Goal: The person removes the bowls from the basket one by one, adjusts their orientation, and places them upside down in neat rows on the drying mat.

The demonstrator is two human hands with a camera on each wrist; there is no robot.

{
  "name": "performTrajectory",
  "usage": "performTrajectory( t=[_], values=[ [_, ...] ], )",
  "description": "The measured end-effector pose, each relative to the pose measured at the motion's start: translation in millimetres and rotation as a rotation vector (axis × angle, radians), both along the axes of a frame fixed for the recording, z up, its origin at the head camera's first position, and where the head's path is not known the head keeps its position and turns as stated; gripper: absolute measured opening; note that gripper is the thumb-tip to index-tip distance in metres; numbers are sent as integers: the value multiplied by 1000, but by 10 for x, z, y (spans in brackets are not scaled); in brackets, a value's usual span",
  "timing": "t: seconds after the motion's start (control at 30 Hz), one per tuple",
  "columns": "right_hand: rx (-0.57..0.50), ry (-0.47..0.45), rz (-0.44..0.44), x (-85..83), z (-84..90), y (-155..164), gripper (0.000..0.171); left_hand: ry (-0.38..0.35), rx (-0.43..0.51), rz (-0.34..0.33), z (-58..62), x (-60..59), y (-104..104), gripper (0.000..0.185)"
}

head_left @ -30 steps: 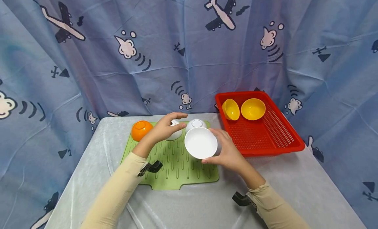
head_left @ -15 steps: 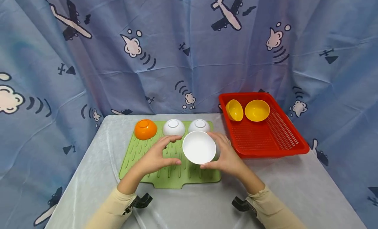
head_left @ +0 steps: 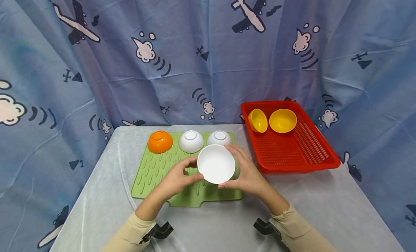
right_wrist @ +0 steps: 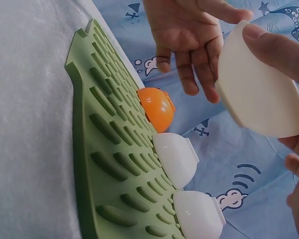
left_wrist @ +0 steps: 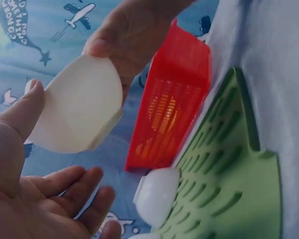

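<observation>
A white bowl [head_left: 216, 163] [left_wrist: 79, 112] [right_wrist: 259, 94] is held tilted above the green ribbed mat [head_left: 152, 172], its opening toward the head camera. My right hand [head_left: 247, 174] [right_wrist: 284, 47] grips it from the right, thumb on the near rim and fingers behind it. My left hand [head_left: 180, 176] [left_wrist: 35, 189] [right_wrist: 189, 30] is at the bowl's left side with fingers spread and fairly straight. Its thumb touches the rim.
On the mat's far edge an orange bowl [head_left: 160, 141] and two white bowls [head_left: 191, 140] [head_left: 219, 137] stand upside down in a row. A red mesh basket [head_left: 292, 151] at the right holds two yellow bowls [head_left: 258, 120] [head_left: 282, 120]. Printed blue cloth hangs behind the table.
My left hand has left the upturned white bowl at the back and come to the held bowl's left rim. The right hand has carried the bowl slightly left.
</observation>
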State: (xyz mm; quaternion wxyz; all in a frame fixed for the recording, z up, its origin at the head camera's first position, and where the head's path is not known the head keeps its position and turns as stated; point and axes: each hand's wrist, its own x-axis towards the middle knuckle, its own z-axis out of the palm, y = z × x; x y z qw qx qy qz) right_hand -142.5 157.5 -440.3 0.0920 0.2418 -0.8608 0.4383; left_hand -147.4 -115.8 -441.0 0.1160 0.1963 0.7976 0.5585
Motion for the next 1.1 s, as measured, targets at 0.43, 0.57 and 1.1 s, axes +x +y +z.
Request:
performTrajectory(
  t=[0.43, 0.57, 1.1],
  values=[
    [24, 287, -11, -32, -20, -16, 122, -253, 366, -32, -13, 50, 87, 69],
    [95, 384, -19, -29, 7, -23, 125, -213, 405, 7, 13, 65, 84, 67],
    [-90, -389, -56, 156, 293, 31, 76, 579, -132, 106, 116, 60, -24, 73]
  ],
)
